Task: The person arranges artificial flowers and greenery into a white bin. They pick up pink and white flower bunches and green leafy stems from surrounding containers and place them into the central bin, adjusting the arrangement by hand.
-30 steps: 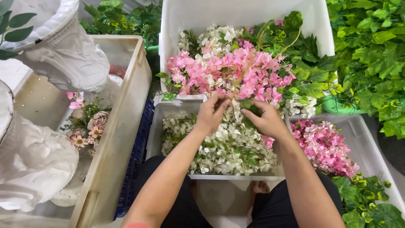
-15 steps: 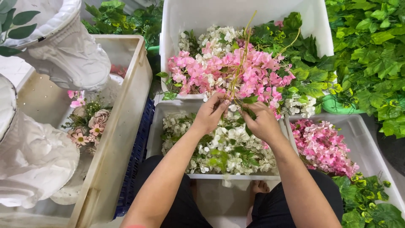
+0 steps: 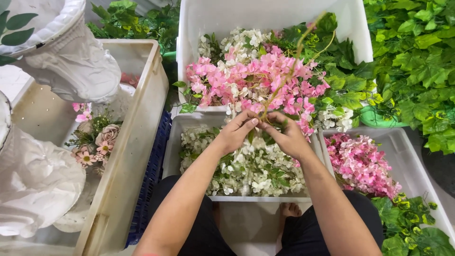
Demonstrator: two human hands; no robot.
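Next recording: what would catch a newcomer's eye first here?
The mound of pink flowers in the white tub at top centre stands out most. Just below it, the left hand and right hand meet on a thin stem above a tray of white flowers. White carved urns fill the left edge.

Off to the left, two white plaster urns (image 3: 71,61) lean over a beige crate (image 3: 137,142) with faded roses (image 3: 97,140) inside. A tray of pink blossoms (image 3: 360,163) sits right, beside leafy green garlands (image 3: 417,61).
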